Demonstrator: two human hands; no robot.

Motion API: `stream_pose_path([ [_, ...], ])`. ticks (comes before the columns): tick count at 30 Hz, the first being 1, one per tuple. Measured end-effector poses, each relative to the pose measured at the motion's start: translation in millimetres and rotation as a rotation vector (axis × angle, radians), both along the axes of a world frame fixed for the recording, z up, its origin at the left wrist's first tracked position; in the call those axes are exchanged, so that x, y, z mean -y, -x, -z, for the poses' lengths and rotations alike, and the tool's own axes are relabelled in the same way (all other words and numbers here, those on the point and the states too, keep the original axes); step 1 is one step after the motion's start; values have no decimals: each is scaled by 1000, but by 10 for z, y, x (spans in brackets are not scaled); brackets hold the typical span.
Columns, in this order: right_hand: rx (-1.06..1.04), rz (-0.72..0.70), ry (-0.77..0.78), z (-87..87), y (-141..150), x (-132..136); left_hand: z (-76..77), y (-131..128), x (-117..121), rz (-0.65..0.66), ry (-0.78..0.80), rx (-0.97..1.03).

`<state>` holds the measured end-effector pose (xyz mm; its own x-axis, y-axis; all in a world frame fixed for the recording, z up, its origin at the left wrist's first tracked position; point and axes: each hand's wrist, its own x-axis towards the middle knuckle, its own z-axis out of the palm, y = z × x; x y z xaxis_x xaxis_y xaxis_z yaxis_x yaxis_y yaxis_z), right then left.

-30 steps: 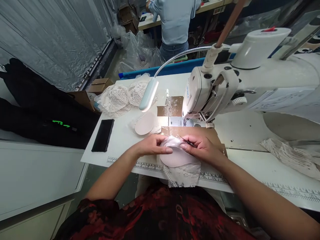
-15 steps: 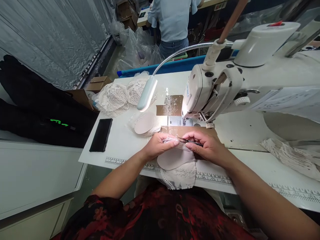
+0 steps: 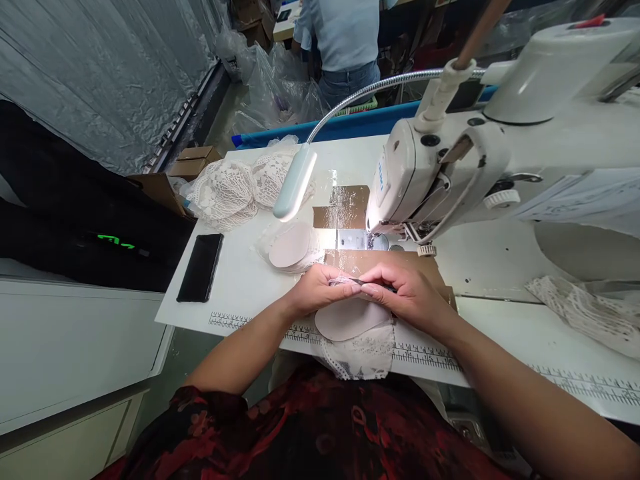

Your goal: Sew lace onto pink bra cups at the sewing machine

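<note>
My left hand (image 3: 316, 292) pinches the top edge of a pale bra cup (image 3: 346, 322), with fingers closed on it. White lace (image 3: 364, 352) hangs from the cup over the table's front edge. In my right hand (image 3: 407, 293) is a pair of dark thread snips (image 3: 389, 288), mostly covered by the fingers. Both thumbs meet at the cup's upper edge, and the blade tips are hard to make out between them. Just beyond the hands stands the needle area of a white sewing machine (image 3: 400, 177).
Another cup piece (image 3: 290, 245) and lace cups (image 3: 225, 190) lie left of the machine. A black phone (image 3: 200, 268) is near the left edge. A lamp (image 3: 295, 183) hangs over the table (image 3: 240, 280). More lace (image 3: 585, 310) lies right. A person (image 3: 347, 40) sits beyond.
My left hand has shifted right along the cup's edge, and the cup has moved slightly left and down. My hands have come together, hiding the snips' blades seen half a second ago.
</note>
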<state>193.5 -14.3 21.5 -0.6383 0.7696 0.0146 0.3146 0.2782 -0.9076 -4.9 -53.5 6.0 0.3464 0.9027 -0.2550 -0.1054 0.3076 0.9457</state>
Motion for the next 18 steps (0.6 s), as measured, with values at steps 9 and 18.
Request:
stream_pose_path([
  [9,-13,15,234,50,19,6,-49,35,-21,-27,9,4],
  [18,40,-3,185,2,-2,6,-60,104,-17,-108,-35,-142],
])
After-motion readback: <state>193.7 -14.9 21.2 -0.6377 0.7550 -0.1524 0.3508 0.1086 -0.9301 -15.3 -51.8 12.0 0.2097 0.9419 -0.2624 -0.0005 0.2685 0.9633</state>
